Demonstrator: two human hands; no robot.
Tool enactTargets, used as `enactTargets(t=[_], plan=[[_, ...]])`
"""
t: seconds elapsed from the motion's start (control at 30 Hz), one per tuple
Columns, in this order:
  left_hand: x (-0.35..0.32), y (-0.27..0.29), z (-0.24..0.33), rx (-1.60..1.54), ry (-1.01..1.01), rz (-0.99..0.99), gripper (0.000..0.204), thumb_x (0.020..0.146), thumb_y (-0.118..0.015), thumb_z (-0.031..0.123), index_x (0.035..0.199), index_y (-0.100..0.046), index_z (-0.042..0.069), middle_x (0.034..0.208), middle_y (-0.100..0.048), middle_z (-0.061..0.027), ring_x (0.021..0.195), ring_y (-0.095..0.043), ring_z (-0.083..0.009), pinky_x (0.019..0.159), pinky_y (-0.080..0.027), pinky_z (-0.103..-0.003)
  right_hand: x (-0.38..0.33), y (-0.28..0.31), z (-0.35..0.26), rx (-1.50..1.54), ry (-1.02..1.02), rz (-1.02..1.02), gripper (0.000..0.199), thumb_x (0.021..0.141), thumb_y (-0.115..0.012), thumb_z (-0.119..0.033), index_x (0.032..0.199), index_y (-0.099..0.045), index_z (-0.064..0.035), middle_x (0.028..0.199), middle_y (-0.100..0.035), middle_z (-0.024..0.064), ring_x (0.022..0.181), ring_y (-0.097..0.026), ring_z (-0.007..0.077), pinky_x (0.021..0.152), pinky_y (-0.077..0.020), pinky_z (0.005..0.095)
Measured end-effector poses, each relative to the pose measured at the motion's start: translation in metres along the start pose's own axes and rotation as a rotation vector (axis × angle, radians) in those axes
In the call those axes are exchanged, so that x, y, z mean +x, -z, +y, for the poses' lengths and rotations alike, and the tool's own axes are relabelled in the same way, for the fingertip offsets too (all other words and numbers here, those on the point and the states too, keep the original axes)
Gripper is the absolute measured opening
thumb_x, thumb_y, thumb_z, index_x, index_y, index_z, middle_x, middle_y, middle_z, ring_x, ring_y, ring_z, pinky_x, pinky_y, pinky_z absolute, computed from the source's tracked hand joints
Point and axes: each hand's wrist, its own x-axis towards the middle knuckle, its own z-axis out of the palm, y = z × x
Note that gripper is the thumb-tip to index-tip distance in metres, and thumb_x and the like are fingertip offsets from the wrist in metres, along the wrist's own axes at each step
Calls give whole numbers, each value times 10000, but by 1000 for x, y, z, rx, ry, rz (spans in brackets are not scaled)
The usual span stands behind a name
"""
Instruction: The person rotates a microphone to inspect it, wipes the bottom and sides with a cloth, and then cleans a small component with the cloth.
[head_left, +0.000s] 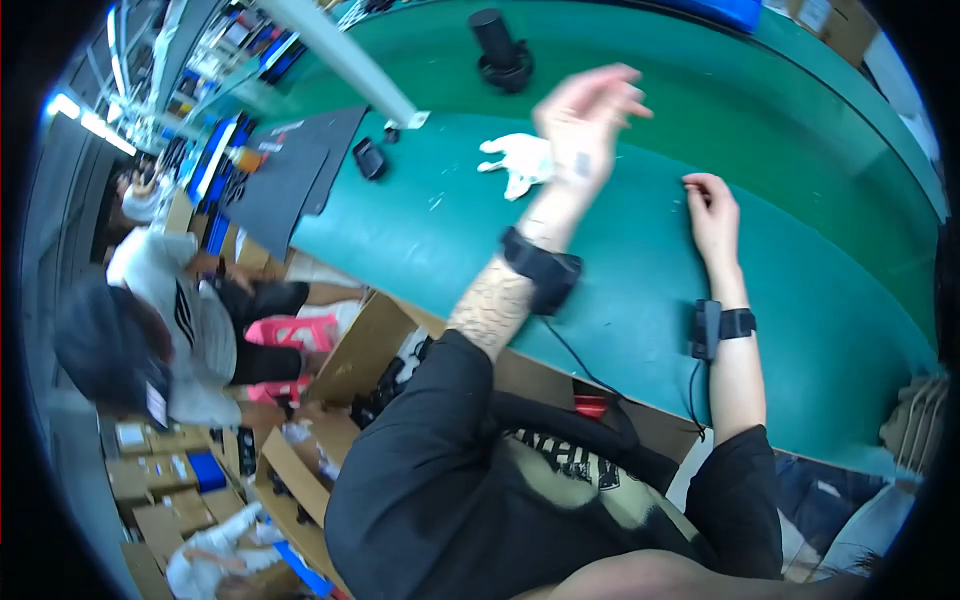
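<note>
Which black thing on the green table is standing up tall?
The black cylinder at the far edge of the green table stands upright on a round base. The small black block near the dark mats lies flat.

Smooth matt green tabletop point(640, 260), white cloth point(520, 160)

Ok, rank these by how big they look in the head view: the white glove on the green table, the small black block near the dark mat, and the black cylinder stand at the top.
1. White glove
2. Black cylinder stand, close to the glove; it lies farther from the camera, so this is unsure.
3. Small black block, clearly smallest.
</note>
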Motion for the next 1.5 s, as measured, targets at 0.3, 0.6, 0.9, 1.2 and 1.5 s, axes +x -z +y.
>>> enactTargets(t=[0.3,0.6,0.9,1.2,1.5], plan=[[122,102,-113,997,57,564,827,737,-775,278,1372,-319,8,1250,-493,-173,1181,-462,-303,940,-417,-428,8,16,-12,-74,38,39,114,864,-550,-79,929,-637,-44,870,-607,98,763,-598,215,683,-474,304],[121,152,-153,-48,405,374,554,774,-698,17,1282,-499,115,1154,-558,-107,952,-601,-201,639,-571,-326,2,9,-20,-67,27,33,101,825,-572,-106,892,-626,-53,840,-624,112,863,-608,268,737,-485,372],[41,18,-4,554,-326,-21,462,757,-644,-80,1161,-653,144,1148,-495,-104,1008,-555,-197,679,-565,-287,16,50,-115,731,-82,-7,820,761,-736,-157,1424,-255,-118,1327,-437,157,1137,-541,267,919,-473,347],[-9,-24,109,600,-1022,-209,480,737,-707,54,1205,-623,115,1354,-428,-156,1167,-504,-244,834,-499,-323,22,129,-192,812,346,224,631,736,-717,-125,1281,-415,-23,1143,-559,178,1095,-565,321,962,-445,399],[-22,-25,125,-288,-60,-334,931,704,-808,363,1384,-303,-24,1265,-522,-197,1137,-538,-248,932,-466,-355,17,146,-181,743,524,129,684,730,-718,-267,1277,-416,11,1048,-582,156,1003,-594,305,891,-484,392]])
